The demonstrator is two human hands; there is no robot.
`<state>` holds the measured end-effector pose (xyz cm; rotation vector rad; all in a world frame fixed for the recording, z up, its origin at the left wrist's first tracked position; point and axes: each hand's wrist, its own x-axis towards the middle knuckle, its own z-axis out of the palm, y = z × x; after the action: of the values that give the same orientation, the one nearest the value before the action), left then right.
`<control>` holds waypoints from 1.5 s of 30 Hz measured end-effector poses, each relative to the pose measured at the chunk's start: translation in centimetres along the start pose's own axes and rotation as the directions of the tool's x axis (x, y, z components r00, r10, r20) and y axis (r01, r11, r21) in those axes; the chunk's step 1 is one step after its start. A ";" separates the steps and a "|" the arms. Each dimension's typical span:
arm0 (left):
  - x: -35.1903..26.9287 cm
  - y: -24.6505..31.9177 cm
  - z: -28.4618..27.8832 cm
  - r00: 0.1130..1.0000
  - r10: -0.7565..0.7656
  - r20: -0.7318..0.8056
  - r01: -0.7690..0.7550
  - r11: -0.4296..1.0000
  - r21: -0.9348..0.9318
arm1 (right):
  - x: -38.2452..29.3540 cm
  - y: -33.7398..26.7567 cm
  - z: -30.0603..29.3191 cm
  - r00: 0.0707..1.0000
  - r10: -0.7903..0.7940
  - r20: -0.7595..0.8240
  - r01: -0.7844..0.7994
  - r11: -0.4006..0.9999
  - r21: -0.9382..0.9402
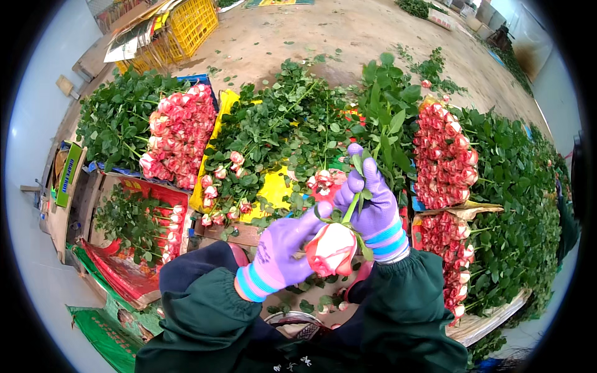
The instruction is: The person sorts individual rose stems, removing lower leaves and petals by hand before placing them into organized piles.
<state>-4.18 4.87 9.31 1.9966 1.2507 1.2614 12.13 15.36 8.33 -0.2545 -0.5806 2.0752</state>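
A single rose (331, 250) with pale, pink-edged petals hangs bloom-down before me. My right hand (373, 205), in a purple coated glove, is shut on its green stem, with leaves poking out between the fingers. My left hand (282, 249), gloved alike, is beside the bloom, its fingertips near the leaves under the flower head. Whether those fingertips pinch anything is hidden by the bloom. Beyond my hands, loose leafy rose stems (280, 116) lie over yellow and red sheeting (270, 189), with several blooms (210, 191) at their near ends.
Stacked pink roses (179, 135) lie at the left, with a shorter row (172, 233) on red sheeting below. Two more stacks, an upper (443, 158) and a lower (450, 261), are at the right. A yellow plastic crate (193, 28) stands far left. Leaves litter the concrete floor (303, 32).
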 end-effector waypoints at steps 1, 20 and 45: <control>0.1 -0.2 0.4 0.999 0.052 -0.004 -0.052 0.998 0.033 | 0.3 0.2 -0.2 0.999 0.022 0.032 -0.022 0.999 0.028; 0.9 -2.9 2.9 0.818 0.072 0.571 -0.238 0.946 0.221 | 1.8 -1.8 -3.3 0.957 0.241 -0.159 -0.240 0.356 -0.903; -7.4 -3.9 3.1 0.671 -0.198 0.715 -0.275 0.828 0.488 | -12.1 14.1 -23.2 0.603 0.415 -0.681 -0.017 -0.847 -0.531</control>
<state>-4.45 0.51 1.57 2.5477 1.1919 -0.0694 17.42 5.81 -19.33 -1.7974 -3.3177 0.9250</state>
